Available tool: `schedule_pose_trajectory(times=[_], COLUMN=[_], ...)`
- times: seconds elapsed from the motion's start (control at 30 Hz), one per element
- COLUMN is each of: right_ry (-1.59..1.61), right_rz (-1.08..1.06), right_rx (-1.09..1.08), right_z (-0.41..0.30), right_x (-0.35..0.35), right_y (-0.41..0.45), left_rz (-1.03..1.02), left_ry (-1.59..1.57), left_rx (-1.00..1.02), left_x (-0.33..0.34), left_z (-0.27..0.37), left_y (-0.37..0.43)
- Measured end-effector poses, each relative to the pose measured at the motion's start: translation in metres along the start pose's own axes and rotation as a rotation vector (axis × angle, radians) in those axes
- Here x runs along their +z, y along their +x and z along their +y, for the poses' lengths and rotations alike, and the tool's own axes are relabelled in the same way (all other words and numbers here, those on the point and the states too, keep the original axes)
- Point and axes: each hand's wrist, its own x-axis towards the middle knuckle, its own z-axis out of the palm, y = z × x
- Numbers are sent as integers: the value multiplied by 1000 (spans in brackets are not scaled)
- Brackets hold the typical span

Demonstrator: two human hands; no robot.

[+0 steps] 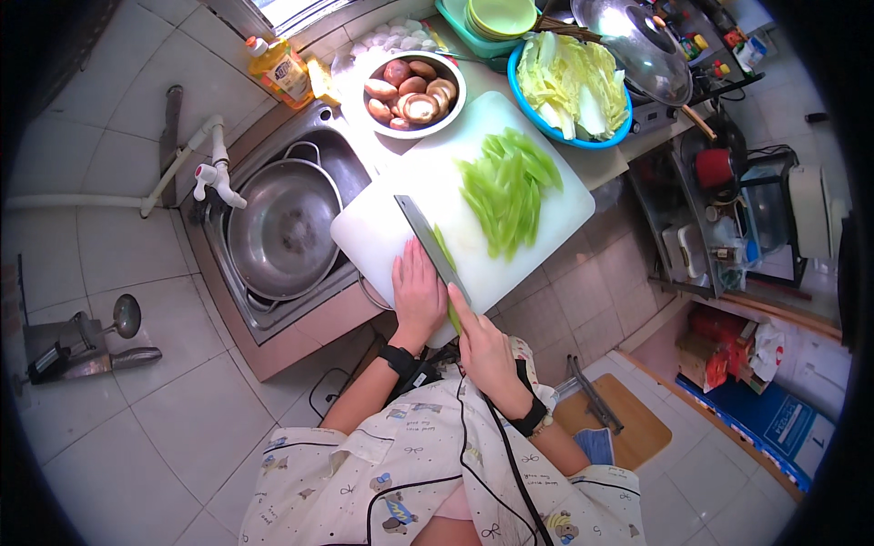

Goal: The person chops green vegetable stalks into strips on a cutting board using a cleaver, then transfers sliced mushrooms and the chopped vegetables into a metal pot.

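Note:
A kitchen knife (pixel 425 234) is in my right hand (pixel 486 350), its broad blade pointing away from me over the white cutting board (pixel 382 184). My left hand (pixel 418 286) lies with its fingers stretched out together, close along the blade's left side. Whatever is under those fingers is hidden. A thin green vegetable slice (pixel 444 247), perhaps celtuce, rests right of the blade, and another green piece (pixel 454 319) shows between my hands. Farther right on the board spreads a pile of slanted green slices (pixel 509 191).
Left of the board, a metal pan (pixel 285 228) sits in the sink (pixel 348 160) below a white tap (pixel 217 179). Beyond the board are a bowl of shiitake mushrooms (pixel 413 95) and a blue basin (pixel 580 142) of cabbage leaves. A wok lid (pixel 642 51) stands at back right.

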Motion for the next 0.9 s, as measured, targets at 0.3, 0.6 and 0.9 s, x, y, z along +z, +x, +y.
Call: schedule_pose_trajectory(times=[0.3,0.6,0.9], right_ry=[-23,4,111], right_rz=[-15,1,-52], right_rx=[3,13,102], right_z=[-7,-7,-15], right_x=[-1,3,5], right_y=[-5,-4,7], left_rz=[-18,-38,-31], left_ry=[-91,-70,0], left_rx=[3,19,30], left_x=[-3,1,2], left_z=[0,-4,-3], left_y=[-2,-3,-3])
